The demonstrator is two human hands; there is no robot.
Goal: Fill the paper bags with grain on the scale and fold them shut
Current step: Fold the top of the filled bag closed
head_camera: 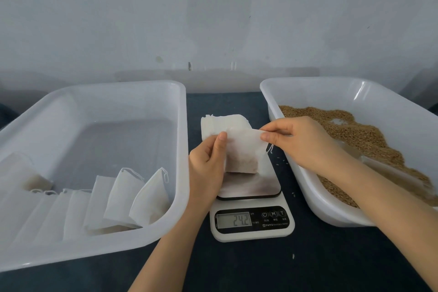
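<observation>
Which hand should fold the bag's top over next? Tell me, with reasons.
Right. The right hand pinches the top edge of the bag, ready to turn it down; the left hand grips its side, steadying it on the scale.

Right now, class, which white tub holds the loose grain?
The right-hand tub, heaped with brown grain; the left tub holds paper bags.

White paper bag (241,156) upright on scale (257,187), perhaps part-filled, brown grain (355,130) heaped at right
</observation>
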